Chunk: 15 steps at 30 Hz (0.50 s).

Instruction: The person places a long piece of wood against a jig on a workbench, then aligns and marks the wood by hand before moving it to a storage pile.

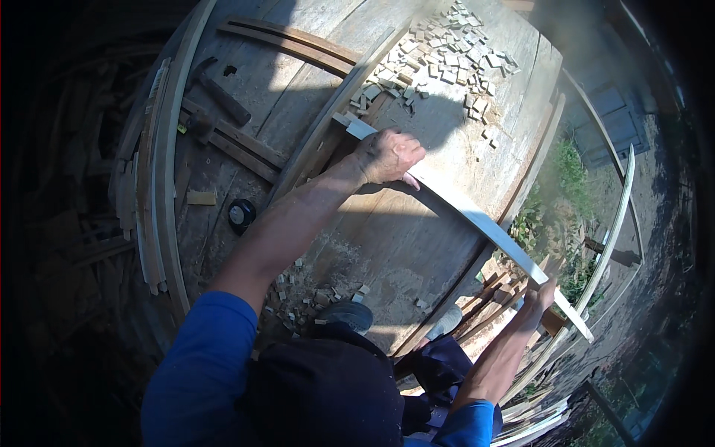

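Note:
A long pale wooden strip (465, 207) runs slantwise across a plank worktop (417, 223). My left hand (391, 156) is closed around it near its far left end, which meets a raised wooden rail (328, 119). Farther down the strip, beyond the worktop's right edge, my right hand (541, 293) grips it with the fingers wrapped round. The strip's near right end sticks out past that hand. Under my left palm part of the strip is hidden.
Many small cut wood pieces (454, 63) lie at the back. A hammer (220, 93), a round black object (240, 215) and a small wood block (201, 197) rest on the left. Long battens (167, 171) line the left edge; stacked timber (491, 305) stands at the right.

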{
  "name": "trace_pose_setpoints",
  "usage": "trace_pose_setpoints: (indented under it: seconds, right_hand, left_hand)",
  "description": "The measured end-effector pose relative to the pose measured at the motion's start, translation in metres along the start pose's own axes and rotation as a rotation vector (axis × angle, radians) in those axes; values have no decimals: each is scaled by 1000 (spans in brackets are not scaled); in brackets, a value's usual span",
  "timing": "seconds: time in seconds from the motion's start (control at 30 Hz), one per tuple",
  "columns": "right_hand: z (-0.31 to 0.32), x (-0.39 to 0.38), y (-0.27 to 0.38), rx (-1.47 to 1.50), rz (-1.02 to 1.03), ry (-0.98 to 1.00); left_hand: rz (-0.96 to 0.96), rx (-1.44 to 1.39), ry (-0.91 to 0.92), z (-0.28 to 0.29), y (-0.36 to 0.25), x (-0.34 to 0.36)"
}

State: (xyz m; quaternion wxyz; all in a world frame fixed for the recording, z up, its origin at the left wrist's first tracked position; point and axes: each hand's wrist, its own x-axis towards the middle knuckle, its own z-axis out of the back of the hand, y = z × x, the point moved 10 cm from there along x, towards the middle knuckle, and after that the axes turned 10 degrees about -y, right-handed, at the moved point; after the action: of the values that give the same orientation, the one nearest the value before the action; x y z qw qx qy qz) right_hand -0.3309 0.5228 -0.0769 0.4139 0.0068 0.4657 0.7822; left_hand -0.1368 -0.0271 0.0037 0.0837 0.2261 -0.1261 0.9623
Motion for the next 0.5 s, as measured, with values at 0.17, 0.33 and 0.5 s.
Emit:
trace_pose_setpoints:
  seconds: [0.17,0.33,0.5]
  right_hand:
    - [18,-6,-1,180,-99,-31]
    - [23,-50,-39,555,-249,251]
    - [46,-33,-97,400,-296,187]
  left_hand:
    - [24,77,34,15,-46,3]
    - [115,23,181,19,-169,-34]
    - [339,-249,135,75,-172,-73]
